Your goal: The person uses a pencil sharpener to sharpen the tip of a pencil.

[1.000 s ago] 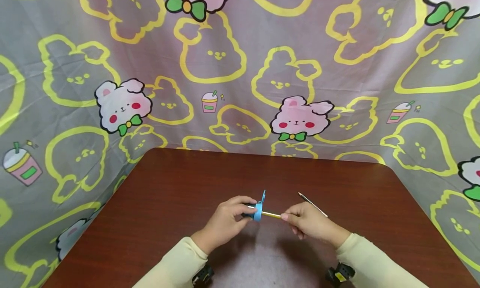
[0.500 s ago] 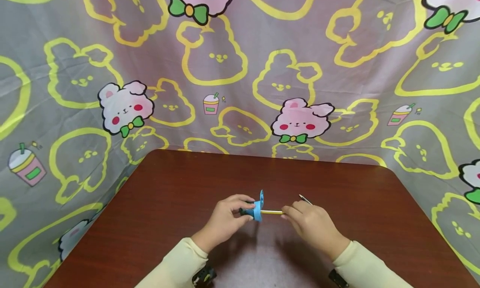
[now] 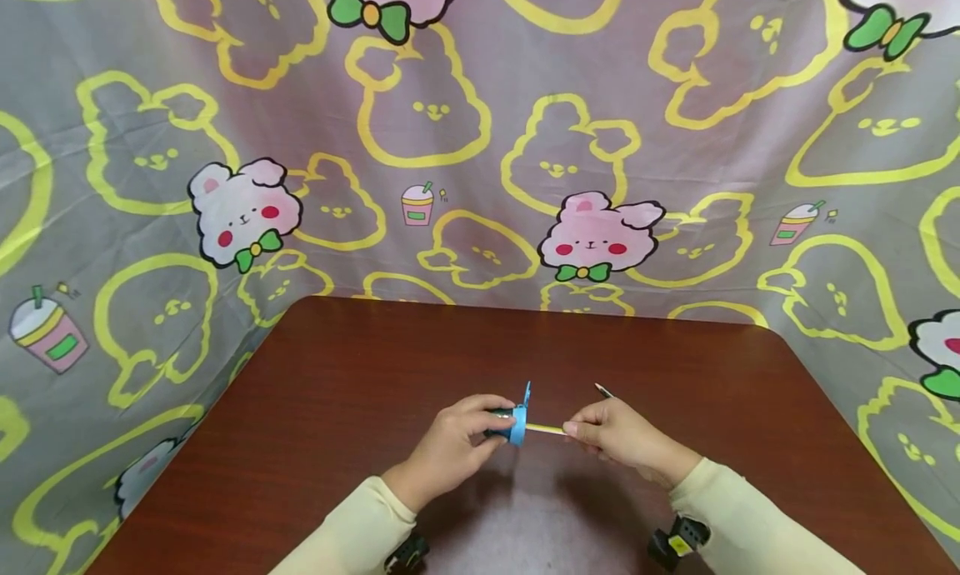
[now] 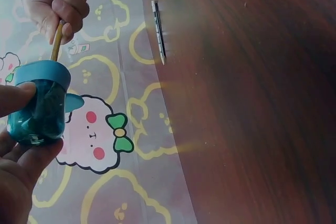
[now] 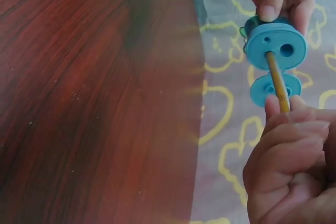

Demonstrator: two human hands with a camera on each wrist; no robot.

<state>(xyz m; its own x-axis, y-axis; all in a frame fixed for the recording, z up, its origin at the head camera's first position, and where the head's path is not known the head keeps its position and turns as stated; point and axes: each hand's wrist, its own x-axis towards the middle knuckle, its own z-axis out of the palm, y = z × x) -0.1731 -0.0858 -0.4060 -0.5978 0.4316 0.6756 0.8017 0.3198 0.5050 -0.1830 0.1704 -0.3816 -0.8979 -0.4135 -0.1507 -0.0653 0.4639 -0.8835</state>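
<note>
My left hand (image 3: 450, 442) grips a blue pencil sharpener (image 3: 519, 426) with a see-through dark teal body, thumb on one side and fingers on the other. Its flip lid (image 5: 260, 90) hangs open on a hinge. In the right wrist view, several holes show in its blue top. A yellow pencil (image 5: 279, 83) is stuck into one of them, its inserted end hidden inside. Thumb and fingers of my right hand (image 3: 630, 438) pinch the pencil's outer end. Both hands are held in front of me over the near part of the table.
A second, dark-and-white pencil (image 4: 159, 32) lies on the brown table (image 3: 360, 367), partly behind my right hand in the head view. A patterned cloth (image 3: 465, 250) hangs around the table's back and sides.
My right hand turned knuckles-up half a second ago and has now rolled back, thumb showing, still pinching the yellow pencil. My left hand keeps the sharpener in nearly the same place.
</note>
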